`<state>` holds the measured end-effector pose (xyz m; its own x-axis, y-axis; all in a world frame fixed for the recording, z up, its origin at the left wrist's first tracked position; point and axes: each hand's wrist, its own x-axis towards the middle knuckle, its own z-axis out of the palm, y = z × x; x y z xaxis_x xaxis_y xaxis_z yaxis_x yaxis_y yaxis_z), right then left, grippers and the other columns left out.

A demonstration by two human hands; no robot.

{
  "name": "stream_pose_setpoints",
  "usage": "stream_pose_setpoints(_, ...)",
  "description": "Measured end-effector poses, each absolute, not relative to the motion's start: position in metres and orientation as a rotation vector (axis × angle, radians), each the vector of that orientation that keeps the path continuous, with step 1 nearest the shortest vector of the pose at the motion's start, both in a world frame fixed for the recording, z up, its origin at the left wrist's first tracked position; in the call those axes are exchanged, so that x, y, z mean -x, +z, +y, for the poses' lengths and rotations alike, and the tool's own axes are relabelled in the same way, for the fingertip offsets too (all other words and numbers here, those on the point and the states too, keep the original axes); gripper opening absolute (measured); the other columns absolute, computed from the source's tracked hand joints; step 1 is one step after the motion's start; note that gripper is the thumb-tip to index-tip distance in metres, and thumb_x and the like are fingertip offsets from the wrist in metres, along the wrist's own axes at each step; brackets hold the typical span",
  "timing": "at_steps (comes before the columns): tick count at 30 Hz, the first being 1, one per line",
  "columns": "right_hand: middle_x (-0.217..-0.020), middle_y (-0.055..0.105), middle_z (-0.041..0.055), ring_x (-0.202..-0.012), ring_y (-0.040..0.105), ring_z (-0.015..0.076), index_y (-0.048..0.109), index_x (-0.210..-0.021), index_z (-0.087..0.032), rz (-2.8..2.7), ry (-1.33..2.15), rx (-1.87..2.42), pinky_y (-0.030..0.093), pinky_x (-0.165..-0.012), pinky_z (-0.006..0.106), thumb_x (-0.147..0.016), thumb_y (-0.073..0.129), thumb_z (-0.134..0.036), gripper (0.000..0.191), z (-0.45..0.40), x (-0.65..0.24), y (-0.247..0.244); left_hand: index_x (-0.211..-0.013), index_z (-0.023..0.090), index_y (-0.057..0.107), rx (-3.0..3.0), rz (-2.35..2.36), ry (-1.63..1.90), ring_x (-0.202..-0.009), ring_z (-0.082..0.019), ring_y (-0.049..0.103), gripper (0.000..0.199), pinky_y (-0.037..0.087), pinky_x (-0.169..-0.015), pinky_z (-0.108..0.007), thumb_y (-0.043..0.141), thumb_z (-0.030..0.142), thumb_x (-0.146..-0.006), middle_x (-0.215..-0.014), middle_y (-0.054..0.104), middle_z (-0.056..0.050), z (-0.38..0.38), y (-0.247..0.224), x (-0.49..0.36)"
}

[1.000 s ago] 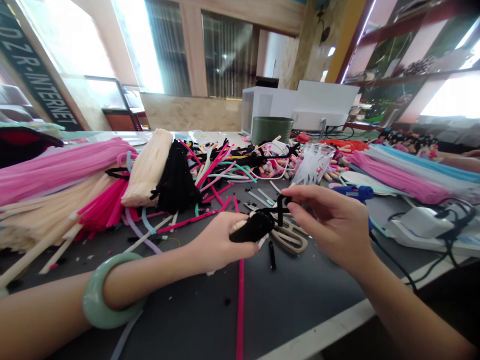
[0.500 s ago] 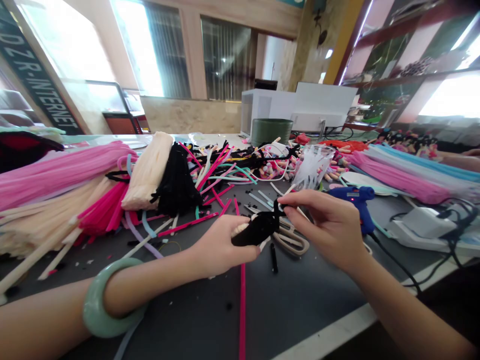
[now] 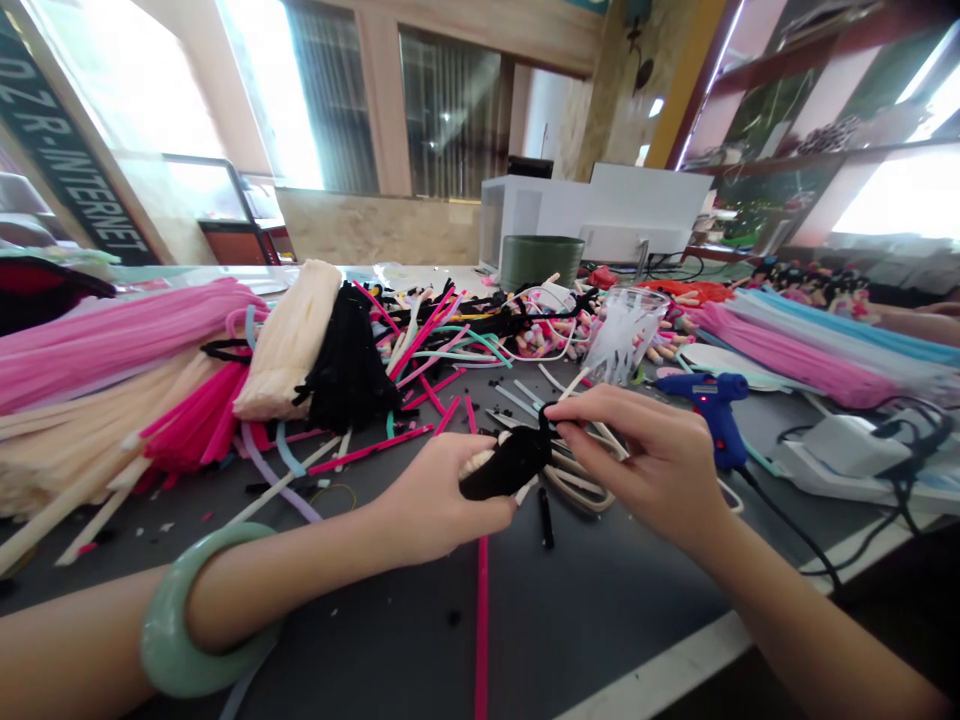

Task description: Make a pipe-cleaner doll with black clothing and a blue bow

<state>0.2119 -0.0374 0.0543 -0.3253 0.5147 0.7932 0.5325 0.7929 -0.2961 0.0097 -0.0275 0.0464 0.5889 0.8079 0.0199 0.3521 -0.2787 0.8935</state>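
Dark grey worktable point(image 3: 600, 610) beneath tall curtained windows point(image 3: 330, 100), crowded with craft materials. Left hand point(image 3: 431, 500), a pale green bangle point(image 3: 191, 620) around its wrist, was clenched around a black chenille piece point(image 3: 506, 468), with a pale stem end showing beside the fingers. Right hand point(image 3: 645, 460) grasped a thin black strand rising from the top of that piece, pinched by the thumb and fingertips point(image 3: 570, 415). The black chenille piece was held between the two hands, above the table and over beige-handled scissors point(image 3: 581, 490). A magenta chenille stem point(image 3: 481, 640) and a short black stem point(image 3: 546, 518) lay on the table just below the hands.

To the left stood bundles of pink chenille stems point(image 3: 112, 340), cream chenille stems point(image 3: 289, 340) and black chenille stems point(image 3: 349, 360), with loose cut stems scattered before them. Farther back were a clear cup point(image 3: 622, 335) and a dark green pot point(image 3: 541, 260). Near the right hand lay a blue hot glue gun point(image 3: 709, 410), its black cord trailing toward a white electrical unit point(image 3: 847, 465). Pink and pale blue stem bundles point(image 3: 795, 365) lay beyond it, and another person's forearm point(image 3: 930, 325) showed at the far right edge.
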Motion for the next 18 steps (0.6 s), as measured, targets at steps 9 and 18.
stream_pose_setpoints(9, -0.081, 0.069, 0.0044, -0.072, 0.064, 0.0103, 0.068, -0.090, -0.015, -2.008, -0.094, 0.771, 0.048, -0.069, 0.020, -0.083, 0.061, -0.006, 0.014, -0.037, -0.211, 0.051, -0.068, 0.016, 0.046, -1.949, 0.984, 0.598, -0.052, -0.005, 0.030, 0.009, 0.024, -0.047, -0.020, 0.055, 0.014, -0.068, -0.057, 0.032, 0.007, -0.029, 0.044, -0.009)
stream_pose_setpoints(18, -0.080, 0.068, 0.0024, -0.073, 0.063, 0.0103, 0.067, -0.090, -0.018, -2.014, -0.113, 0.734, 0.050, -0.071, 0.021, -0.082, 0.063, -0.007, 0.014, -0.034, -0.212, 0.039, -0.064, 0.017, 0.045, -2.165, 1.171, 0.743, -0.052, -0.007, 0.034, 0.009, 0.025, -0.048, -0.021, 0.054, 0.017, -0.067, -0.055, 0.038, 0.007, -0.030, 0.030, -0.009)
